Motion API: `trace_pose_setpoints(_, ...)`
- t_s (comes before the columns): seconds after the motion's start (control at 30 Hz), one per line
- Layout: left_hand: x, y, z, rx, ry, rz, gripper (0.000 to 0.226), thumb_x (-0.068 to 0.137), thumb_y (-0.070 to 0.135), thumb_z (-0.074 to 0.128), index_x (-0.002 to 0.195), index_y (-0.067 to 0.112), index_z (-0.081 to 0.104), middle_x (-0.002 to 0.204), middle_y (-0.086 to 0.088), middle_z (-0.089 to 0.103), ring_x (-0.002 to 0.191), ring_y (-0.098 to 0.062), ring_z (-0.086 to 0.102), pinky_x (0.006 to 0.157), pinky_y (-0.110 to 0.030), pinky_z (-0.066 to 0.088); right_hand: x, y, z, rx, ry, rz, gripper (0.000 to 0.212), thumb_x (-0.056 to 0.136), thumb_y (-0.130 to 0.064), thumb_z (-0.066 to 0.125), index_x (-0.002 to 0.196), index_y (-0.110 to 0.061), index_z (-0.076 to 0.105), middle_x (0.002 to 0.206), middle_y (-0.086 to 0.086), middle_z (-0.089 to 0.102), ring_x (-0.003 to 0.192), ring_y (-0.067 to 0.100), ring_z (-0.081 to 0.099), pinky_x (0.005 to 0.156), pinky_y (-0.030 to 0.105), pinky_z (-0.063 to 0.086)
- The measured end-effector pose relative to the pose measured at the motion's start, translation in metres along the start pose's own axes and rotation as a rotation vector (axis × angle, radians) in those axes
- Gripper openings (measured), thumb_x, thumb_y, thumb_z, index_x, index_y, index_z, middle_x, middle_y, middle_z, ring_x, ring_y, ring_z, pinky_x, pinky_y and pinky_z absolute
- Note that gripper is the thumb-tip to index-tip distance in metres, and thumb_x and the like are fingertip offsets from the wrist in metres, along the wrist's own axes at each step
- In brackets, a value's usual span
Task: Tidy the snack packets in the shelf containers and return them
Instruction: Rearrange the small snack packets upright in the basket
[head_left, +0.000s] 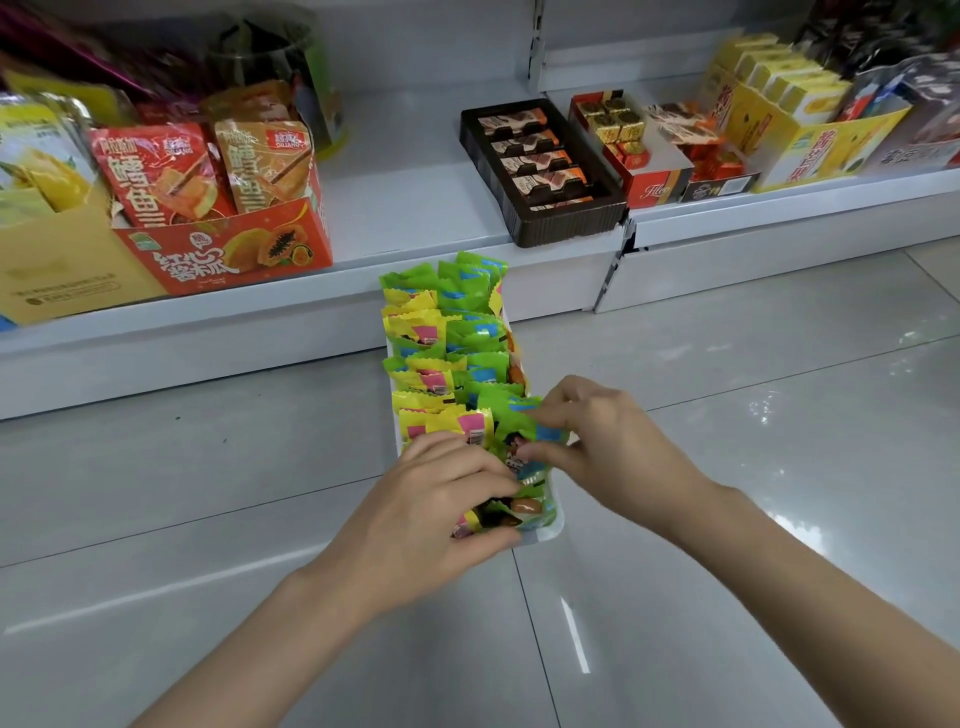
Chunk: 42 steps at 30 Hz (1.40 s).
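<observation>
Crinkly green and yellow packets (447, 332) fill a narrow white tray (545, 535) on glossy floor tiles (727, 519); left hand (436, 514) curls over near packets; right hand (608, 441) pinches one.

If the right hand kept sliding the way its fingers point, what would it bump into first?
Probably the green crinkly plastic snack packet that the right hand already pinches. Its fingers point left across the long white tray on the floor, so next would likely come the yellow-and-pink packets, though depth is hard to judge.

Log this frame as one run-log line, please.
stage: tidying | tray: on floor | left hand: holds tray end | right hand: pinches green packet | shelf gap: empty
</observation>
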<state>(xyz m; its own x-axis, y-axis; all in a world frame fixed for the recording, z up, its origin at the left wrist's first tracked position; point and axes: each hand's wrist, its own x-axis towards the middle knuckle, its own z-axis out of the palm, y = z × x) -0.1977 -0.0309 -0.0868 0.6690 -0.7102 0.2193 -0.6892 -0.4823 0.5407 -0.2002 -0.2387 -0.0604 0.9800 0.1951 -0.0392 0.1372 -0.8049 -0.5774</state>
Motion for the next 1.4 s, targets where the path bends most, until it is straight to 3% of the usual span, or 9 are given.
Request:
trace_pose_setpoints(0.2,-0.005,-0.005,0.002,-0.037,0.047,0.004,0.026,0.084,0.035,0.074,0.104,0.018,0.078,0.115,-0.004,0.061,0.096,-0.015,0.06,0.092,-0.034,0.045,-0.01,0.012,0.001,0.167,0.172,0.101,0.015,0.073,-0.025,0.087,0.086,-0.02,0.081,0.064,-0.023,0.067,0.072,-0.003,0.065,0.064,0.001,0.04)
trace_pose_setpoints(0.33,-0.003,-0.003,0.001,-0.049,0.043,0.002,0.021,0.083,0.027,0.076,0.101,0.018,0.078,0.125,-0.01,0.055,0.095,-0.015,0.055,0.085,-0.03,0.046,-0.006,0.008,0.015,0.109,0.08,-0.014,0.005,0.081,-0.019,0.081,0.085,-0.016,0.081,0.078,0.002,0.075,0.07,0.009,0.063,0.064,0.013,0.044)
trace_pose_setpoints(0.43,0.0,-0.003,-0.002,-0.024,0.005,0.019,0.021,0.08,0.025,0.081,0.1,0.018,0.079,0.13,-0.012,0.057,0.095,-0.013,0.052,0.084,-0.029,0.045,0.0,0.008,0.012,0.08,0.01,-0.115,0.008,0.087,-0.019,0.075,0.091,-0.016,0.082,0.079,0.003,0.073,0.071,0.017,0.063,0.068,0.027,0.047)
trace_pose_setpoints(0.53,0.002,-0.004,-0.005,0.021,-0.008,0.036,0.023,0.079,0.027,0.082,0.1,0.018,0.078,0.128,-0.01,0.062,0.093,-0.02,0.062,0.088,-0.043,0.05,0.001,0.016,0.002,0.18,-0.029,-0.049,0.009,0.09,-0.022,0.073,0.092,-0.023,0.081,0.078,-0.005,0.073,0.069,0.009,0.065,0.068,0.023,0.05)
trace_pose_setpoints(0.63,0.004,-0.004,-0.006,0.054,0.02,0.055,0.023,0.079,0.03,0.08,0.099,0.018,0.078,0.121,-0.004,0.067,0.094,-0.024,0.064,0.086,-0.047,0.051,0.002,0.029,-0.009,0.251,0.157,0.061,0.009,0.087,-0.022,0.075,0.094,-0.028,0.079,0.076,-0.015,0.071,0.07,0.002,0.067,0.066,0.016,0.052)
trace_pose_setpoints(0.83,0.003,-0.003,-0.005,0.094,0.053,0.11,0.022,0.08,0.03,0.081,0.099,0.018,0.079,0.117,0.007,0.071,0.113,-0.027,0.062,0.094,-0.046,0.049,0.001,0.026,0.005,0.178,0.238,-0.009,0.025,0.078,-0.017,0.084,0.103,-0.017,0.078,0.087,-0.004,0.067,0.078,0.007,0.067,0.073,0.017,0.057)
trace_pose_setpoints(1.13,0.002,-0.003,0.002,-0.015,0.074,0.095,0.02,0.081,0.017,0.082,0.099,0.01,0.077,0.112,0.004,0.072,0.099,-0.02,0.063,0.09,-0.03,0.051,0.006,0.021,0.033,0.43,0.223,0.182,0.027,0.073,-0.02,0.087,0.075,-0.039,0.068,0.072,-0.009,0.066,0.067,0.003,0.062,0.062,0.009,0.048)
trace_pose_setpoints(1.27,0.002,-0.005,0.0,-0.031,0.072,0.087,0.019,0.081,0.019,0.082,0.097,0.01,0.077,0.109,0.004,0.073,0.099,-0.017,0.064,0.09,-0.029,0.051,0.005,0.024,0.031,0.26,0.32,0.054,0.015,0.079,-0.016,0.083,0.073,-0.019,0.069,0.08,-0.007,0.061,0.077,0.007,0.06,0.065,0.011,0.049)
trace_pose_setpoints(1.4,0.003,-0.005,0.0,-0.031,0.075,0.071,0.019,0.08,0.02,0.083,0.096,0.012,0.078,0.107,0.006,0.074,0.097,-0.015,0.065,0.088,-0.03,0.052,0.004,0.022,0.002,0.432,0.299,0.012,0.013,0.085,-0.016,0.074,0.077,-0.018,0.064,0.096,-0.003,0.066,0.088,0.008,0.066,0.08,0.02,0.055)
